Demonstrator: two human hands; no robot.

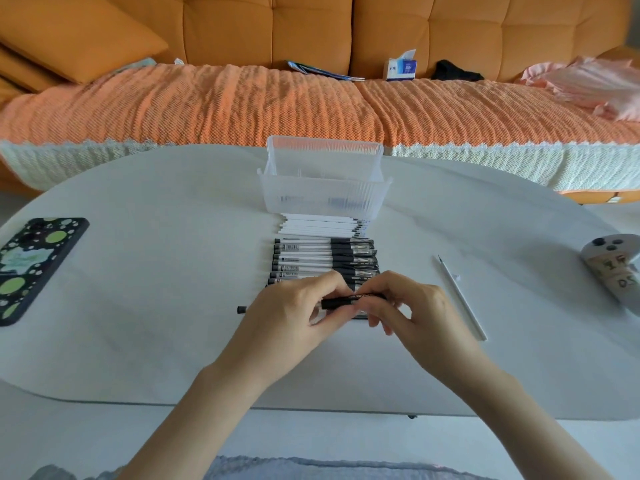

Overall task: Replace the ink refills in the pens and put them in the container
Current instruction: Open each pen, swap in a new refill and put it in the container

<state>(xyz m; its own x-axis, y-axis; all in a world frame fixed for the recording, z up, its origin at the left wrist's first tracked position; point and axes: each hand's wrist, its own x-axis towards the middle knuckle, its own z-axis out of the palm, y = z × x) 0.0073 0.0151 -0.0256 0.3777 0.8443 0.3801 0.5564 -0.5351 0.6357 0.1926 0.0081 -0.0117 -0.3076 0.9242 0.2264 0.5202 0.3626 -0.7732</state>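
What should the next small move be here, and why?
Probably twist the pen between the two hands: the left hand and right hand both pinch it above the table. The white refills lie stacked before the container, and one loose refill lies at the right. Whether the twist opens or closes the pen, I cannot tell.

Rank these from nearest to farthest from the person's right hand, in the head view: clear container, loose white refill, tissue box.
1. Loose white refill, on the table just right of the right hand.
2. Clear container, ahead at table centre.
3. Tissue box, on the sofa beyond the table.
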